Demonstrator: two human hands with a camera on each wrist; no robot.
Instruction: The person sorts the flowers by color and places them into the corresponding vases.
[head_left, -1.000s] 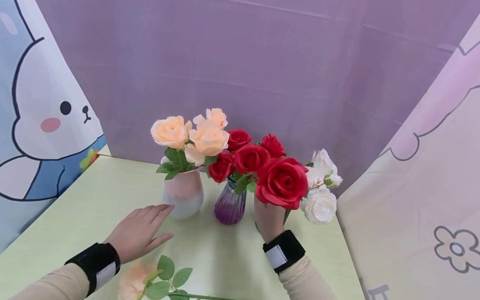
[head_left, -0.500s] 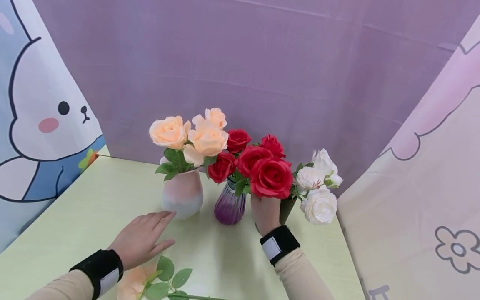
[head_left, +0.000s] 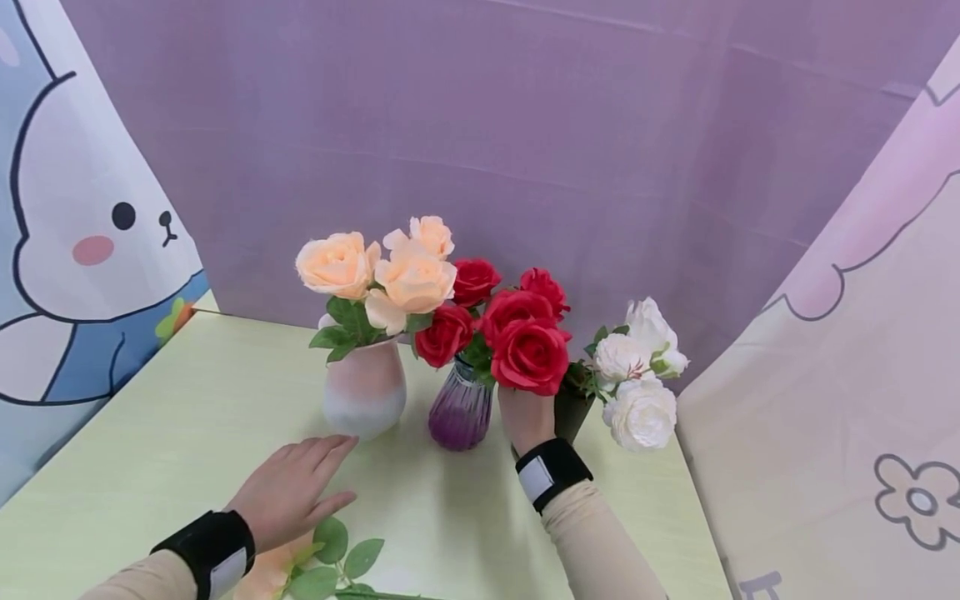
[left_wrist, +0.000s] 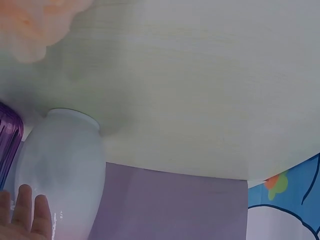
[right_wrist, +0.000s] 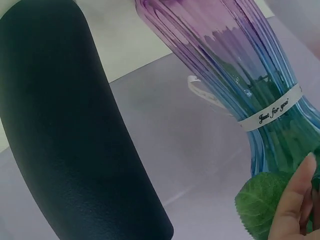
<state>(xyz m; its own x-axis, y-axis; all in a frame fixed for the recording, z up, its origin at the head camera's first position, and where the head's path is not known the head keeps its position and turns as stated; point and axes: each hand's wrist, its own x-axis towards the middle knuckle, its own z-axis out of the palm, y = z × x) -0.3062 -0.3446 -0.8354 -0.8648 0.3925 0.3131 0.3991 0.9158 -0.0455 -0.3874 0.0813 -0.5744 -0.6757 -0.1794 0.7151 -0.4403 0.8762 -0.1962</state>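
Observation:
In the head view my right hand (head_left: 527, 417) is just below a large red rose (head_left: 531, 357), its fingers hidden by the bloom. The right wrist view shows those fingers (right_wrist: 295, 200) curled beside a green leaf (right_wrist: 262, 202), at the neck of the ribbed purple-blue glass vase (right_wrist: 225, 55). Other red roses (head_left: 444, 335) stand in that vase. My left hand (head_left: 296, 487) holds nothing; its fingers are extended in front of the pink-and-white vase (head_left: 363, 392). Below it, a peach rose (head_left: 262, 575) lies on the table, partly covered by the wrist band.
Peach roses (head_left: 337, 265) fill the pink-and-white vase. To the right of my right hand, a dark vase (head_left: 572, 414) holds white flowers (head_left: 641, 412) leaning right. A purple cloth (head_left: 480, 125) hangs behind the table (head_left: 247, 367), with printed cloths at both sides.
My right hand has moved left with the red rose, which sits lower and nearer the other red roses; more of the dark vase shows. My left hand has drifted slightly right and toward me.

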